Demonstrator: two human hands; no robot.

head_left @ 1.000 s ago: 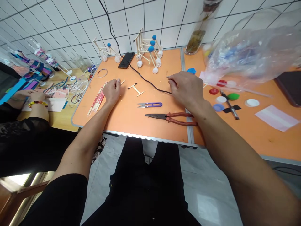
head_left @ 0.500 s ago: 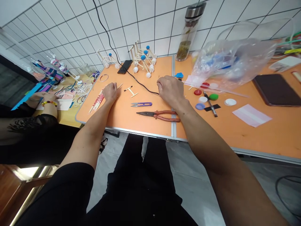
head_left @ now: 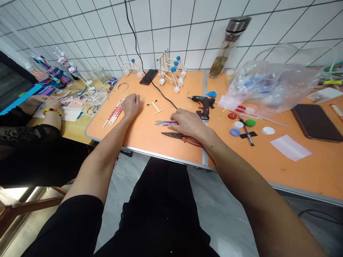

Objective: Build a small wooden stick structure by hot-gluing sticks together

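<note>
My left hand [head_left: 130, 106] is closed, with a thin wooden stick [head_left: 143, 98] poking out past its fingers. Beside it lies a red-and-white packet of sticks [head_left: 114, 113]. My right hand [head_left: 187, 123] is curled over the handle of purple thread snips [head_left: 164, 123], fingertips touching it; the handle's end is hidden. Under that wrist are red-handled pliers [head_left: 174, 135], their grips partly covered. A black glue gun [head_left: 203, 103] lies just behind the right hand. Between my hands rests a small H-shaped stick piece [head_left: 154, 107] with dark ends.
At the back stand a stick frame with blue balls and white caps [head_left: 173, 69], a phone [head_left: 149, 76] and a glass bottle [head_left: 226, 50]. A black cord [head_left: 160, 95] crosses the table. Right are a plastic bag [head_left: 268, 85] and coloured caps [head_left: 235, 132]. A co-worker's hands [head_left: 49, 103] are at left.
My right hand has moved toward me and left, from beside the glue gun onto the snips, uncovering the glue gun. My left hand stays closed by the packet. The view has shifted slightly.
</note>
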